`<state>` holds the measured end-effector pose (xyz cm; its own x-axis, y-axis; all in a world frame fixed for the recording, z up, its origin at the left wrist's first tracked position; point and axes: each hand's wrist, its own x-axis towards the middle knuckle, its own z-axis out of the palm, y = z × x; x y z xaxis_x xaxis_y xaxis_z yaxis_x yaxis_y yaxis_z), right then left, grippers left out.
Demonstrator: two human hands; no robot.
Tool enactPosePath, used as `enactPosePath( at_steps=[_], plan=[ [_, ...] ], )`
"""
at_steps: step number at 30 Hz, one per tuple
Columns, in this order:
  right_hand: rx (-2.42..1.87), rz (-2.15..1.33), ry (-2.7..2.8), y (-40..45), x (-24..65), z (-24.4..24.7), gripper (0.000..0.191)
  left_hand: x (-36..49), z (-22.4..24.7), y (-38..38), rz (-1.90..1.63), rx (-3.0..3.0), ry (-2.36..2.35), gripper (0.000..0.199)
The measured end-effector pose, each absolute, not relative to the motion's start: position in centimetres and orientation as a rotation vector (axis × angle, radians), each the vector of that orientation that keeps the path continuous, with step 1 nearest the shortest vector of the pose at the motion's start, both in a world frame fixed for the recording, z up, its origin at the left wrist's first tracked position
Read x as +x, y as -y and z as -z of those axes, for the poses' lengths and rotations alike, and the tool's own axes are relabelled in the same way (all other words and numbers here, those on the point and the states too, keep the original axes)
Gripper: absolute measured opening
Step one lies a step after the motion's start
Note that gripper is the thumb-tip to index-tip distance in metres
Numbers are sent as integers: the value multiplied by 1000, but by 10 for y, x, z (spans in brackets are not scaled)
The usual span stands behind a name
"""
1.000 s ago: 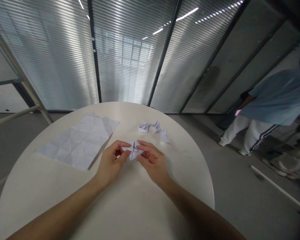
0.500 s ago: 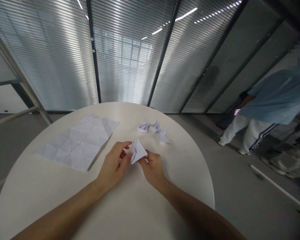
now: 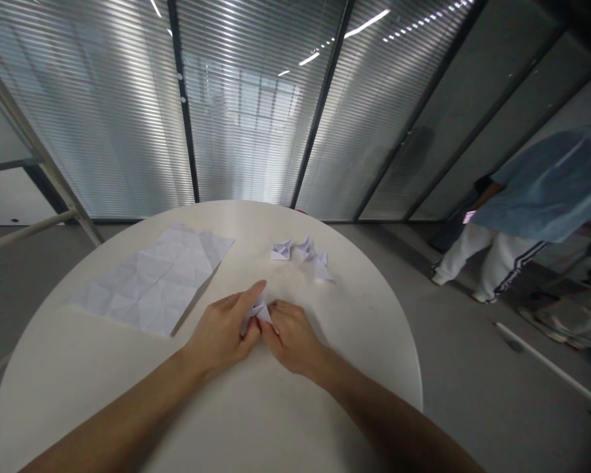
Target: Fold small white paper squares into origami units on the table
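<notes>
We look down on a round white table (image 3: 236, 414) that fills the lower left and centre of the frame, its near edge cut off by the bottom border. Just below the centre we find the small folded paper piece (image 3: 261, 311), grasped between the left hand (image 3: 220, 330) and the right hand (image 3: 295, 336); the fingers of both close round it and hide much of it. On the table's left side we see a large creased sheet (image 3: 152, 279) lying spread out, with a shadow under its right edge. Above and right of the hands, three folded paper shapes (image 3: 305, 249) stand close together on the tabletop.

Behind the table, across the top of the frame, we see glass panels with blinds (image 3: 246, 144), split by dark uprights (image 3: 186, 125), with bright strips of light (image 3: 367, 24) in the upper right centre. A pale metal frame (image 3: 56, 177) runs down the left edge. At the right, on the grey floor (image 3: 453, 368), we see a person in a blue shirt (image 3: 546, 187) and white trousers (image 3: 502, 259); below them a pale rod (image 3: 546, 364) slants toward the lower right corner.
</notes>
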<state>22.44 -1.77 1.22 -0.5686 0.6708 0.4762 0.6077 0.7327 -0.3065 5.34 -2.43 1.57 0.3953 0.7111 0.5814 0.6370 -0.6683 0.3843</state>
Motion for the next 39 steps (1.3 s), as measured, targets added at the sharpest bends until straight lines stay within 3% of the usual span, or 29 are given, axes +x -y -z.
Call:
enactPosePath(
  at_steps=[5, 19, 22, 24, 28, 39],
  plan=[
    [-934, 42, 2410, 14, 225, -8, 25, 54, -14, 23, -984, 2631, -1342, 44],
    [-1046, 494, 2147, 24, 216, -13, 29, 60, -14, 27, -1175, 2474, -1669, 39],
    [-1166, 364, 2056, 26, 215, -17, 25, 59, -11, 28, -1271, 2499, -1628, 40],
    [-1246, 182, 1977, 26, 216, -19, 9, 60, -10, 29, -1345, 2568, -1507, 42],
    [-1230, -211, 1885, 21, 221, -19, 38, 62, -11, 32, -1366, 2683, -1244, 41],
    [-877, -1051, 1645, 3, 235, -15, 30, 50, -27, 15, -1140, 1629, -920, 26]
  ],
)
